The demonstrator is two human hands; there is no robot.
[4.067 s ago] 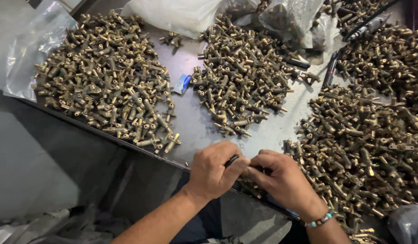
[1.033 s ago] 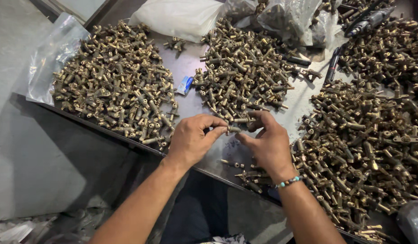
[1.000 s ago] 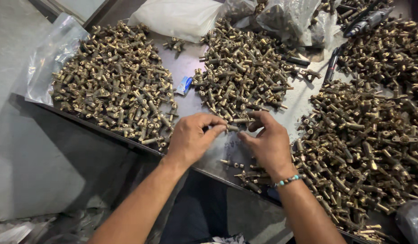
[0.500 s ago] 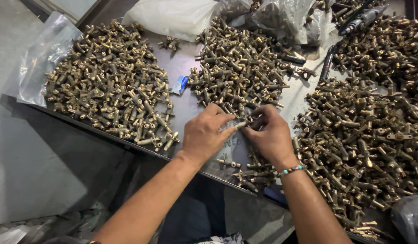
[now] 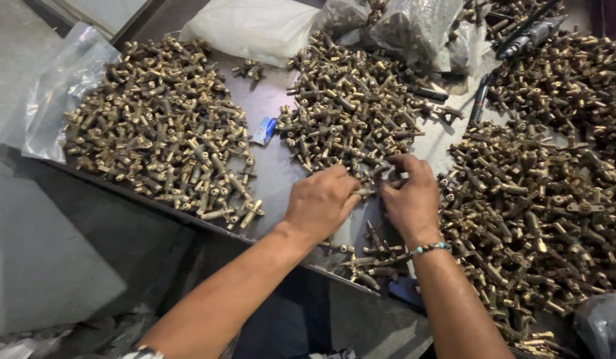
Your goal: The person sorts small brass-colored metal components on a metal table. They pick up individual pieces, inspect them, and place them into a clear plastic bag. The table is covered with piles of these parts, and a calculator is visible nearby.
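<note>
Beside the middle heap of brass fittings [image 5: 348,119], both hands [image 5: 368,196] meet knuckles-up, apparently pinching one fitting [image 5: 369,189].

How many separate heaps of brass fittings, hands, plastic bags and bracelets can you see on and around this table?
Heaps of brass fittings: 4, namely left heap, middle heap, right heap and far-right heap
Hands: 2, namely left hand and right hand, together on one fitting
Plastic bags: 3, namely clear, white and filled
Beaded bracelet: 1
Total: 10
</note>
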